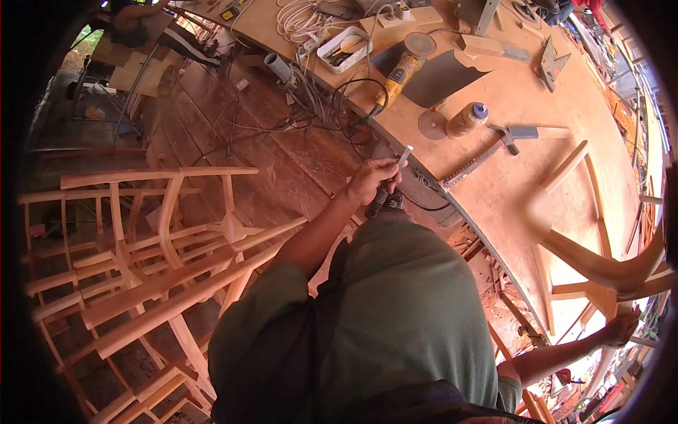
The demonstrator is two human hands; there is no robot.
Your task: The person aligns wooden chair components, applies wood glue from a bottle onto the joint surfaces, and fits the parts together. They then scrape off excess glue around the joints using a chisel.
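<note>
My left hand [376, 179] is closed in a pinch around a short, slim, pale strip [405, 155] that points up toward the table edge. What exactly the strip is, I cannot make out. Far out to the right, my right hand [621, 329] is beside the curved wooden chair frame [593, 265] lying on the table. Its fingers are small and unclear at the edge of view, so whether they grip the wood does not show. Closest to the left hand on the table [395, 134] are a hammer [487, 155] and a bottle with a blue cap [466, 120].
A yellow angle grinder [402, 74], a white tray of small tools [344, 49], sandpaper [445, 78] and a chisel [540, 132] lie on the table. Cables [311, 106] hang over its edge. Several wooden chair frames [162, 261] stand at left. Another person [134, 18] is at upper left.
</note>
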